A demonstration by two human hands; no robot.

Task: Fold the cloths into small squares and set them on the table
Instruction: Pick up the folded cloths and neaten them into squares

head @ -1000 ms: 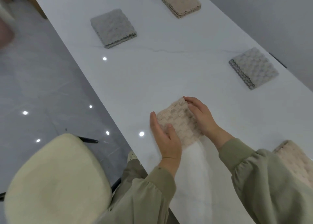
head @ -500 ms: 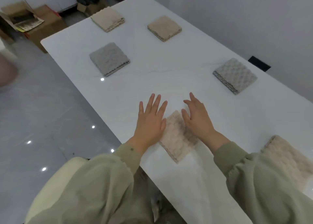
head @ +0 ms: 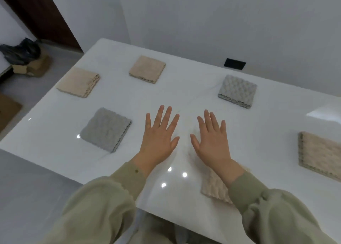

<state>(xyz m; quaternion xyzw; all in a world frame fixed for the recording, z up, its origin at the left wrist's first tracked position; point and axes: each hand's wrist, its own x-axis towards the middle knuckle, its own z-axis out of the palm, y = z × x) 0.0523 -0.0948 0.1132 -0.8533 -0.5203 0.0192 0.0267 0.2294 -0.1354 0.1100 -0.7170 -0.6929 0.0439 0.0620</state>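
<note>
Six folded squares flat on white table (head: 184, 96) | far row: sand cloth (head: 78, 82), tan cloth (head: 147, 69), pale grey cloth (head: 237, 90) | left: darker grey cloth (head: 106, 129) | right edge: ribbed beige cloth (head: 321, 154) | front: cream cloth (head: 215, 187), partly hidden

No writing, label, brand, number or sign can be read anywhere in the view. The folded cloths (head: 106, 129) and the white desk (head: 184, 92) show only plain surfaces. The cardboard box (head: 36, 66) off to the side is too small and blurred for any print on it to be made out.
</note>
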